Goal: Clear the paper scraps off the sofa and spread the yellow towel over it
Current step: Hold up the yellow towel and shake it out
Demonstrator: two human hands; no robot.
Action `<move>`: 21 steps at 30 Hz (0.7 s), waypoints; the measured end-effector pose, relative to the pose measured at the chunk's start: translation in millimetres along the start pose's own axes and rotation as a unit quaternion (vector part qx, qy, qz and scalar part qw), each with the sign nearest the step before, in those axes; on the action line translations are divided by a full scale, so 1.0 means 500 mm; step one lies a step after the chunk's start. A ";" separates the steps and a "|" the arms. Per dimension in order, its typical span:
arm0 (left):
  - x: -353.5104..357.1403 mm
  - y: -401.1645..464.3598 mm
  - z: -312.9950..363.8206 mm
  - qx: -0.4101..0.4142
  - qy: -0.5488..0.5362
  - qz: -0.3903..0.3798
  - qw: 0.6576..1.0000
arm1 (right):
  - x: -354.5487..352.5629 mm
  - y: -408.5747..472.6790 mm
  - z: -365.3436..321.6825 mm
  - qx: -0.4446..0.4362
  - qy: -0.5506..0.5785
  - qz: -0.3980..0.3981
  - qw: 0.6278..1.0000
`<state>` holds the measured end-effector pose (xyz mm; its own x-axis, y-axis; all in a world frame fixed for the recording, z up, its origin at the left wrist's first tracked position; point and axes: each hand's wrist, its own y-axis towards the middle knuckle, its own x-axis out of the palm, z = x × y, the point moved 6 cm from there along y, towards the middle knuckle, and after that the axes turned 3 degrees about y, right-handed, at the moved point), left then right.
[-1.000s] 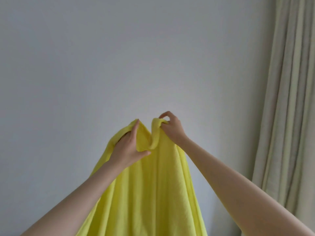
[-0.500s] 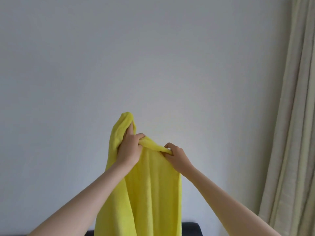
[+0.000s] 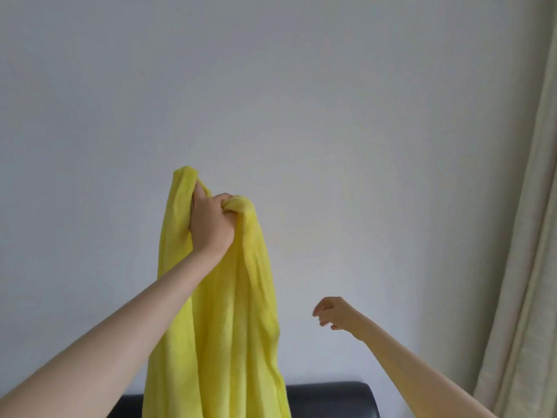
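Fingers of our left hand (image 3: 211, 224) grip the yellow towel (image 3: 229, 327) bunched at its top edge. Our right hand (image 3: 337, 312) hangs loose and empty beside it, above the black sofa (image 3: 331, 399) back.

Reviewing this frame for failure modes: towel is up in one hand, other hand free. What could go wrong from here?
1. The left hand alone grips the towel, bunched at the top; it hangs as a narrow column, so it may land crumpled rather than spread.
2. The right hand is open and clear of the cloth; it may grab a fold mid-cloth instead of a corner.
3. Only the sofa back shows; leftover scraps on the seat cannot be ruled out.
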<state>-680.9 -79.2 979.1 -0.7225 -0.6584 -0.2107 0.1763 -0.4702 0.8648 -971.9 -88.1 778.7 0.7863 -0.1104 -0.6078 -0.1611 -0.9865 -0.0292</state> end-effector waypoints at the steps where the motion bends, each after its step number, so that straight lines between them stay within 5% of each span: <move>1: 0.002 0.004 -0.005 0.003 0.006 -0.003 1.000 | 0.018 -0.005 -0.014 -0.016 0.035 -0.046 0.998; 4: 0.019 0.000 -0.010 0.009 0.024 -0.016 1.000 | 0.086 -0.028 -0.101 -0.059 0.128 -0.212 0.967; 7: 0.048 -0.015 -0.012 0.016 0.048 -0.053 0.997 | 0.135 -0.039 -0.215 -0.126 0.149 -0.257 0.947; 9: 0.063 -0.030 -0.014 0.022 0.069 -0.083 0.994 | 0.141 -0.030 -0.268 -0.159 0.170 -0.201 0.951; 13: 0.053 -0.045 -0.043 0.015 0.088 -0.098 0.991 | 0.087 0.012 -0.281 -0.128 0.217 0.038 0.967; 17: 0.035 -0.049 -0.145 -0.041 0.141 -0.195 0.970 | -0.053 0.033 -0.231 -0.043 0.277 0.272 0.921; 21: -0.010 -0.080 -0.225 0.102 0.323 -0.143 0.930 | -0.166 0.022 -0.207 -0.008 0.291 0.332 0.897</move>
<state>-609.5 -123.1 894.2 -0.1560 -0.7700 -0.6186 -0.1392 -0.6029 0.7856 -977.3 -102.1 910.7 0.6990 -0.7145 0.0302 -0.7047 -0.6809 0.1995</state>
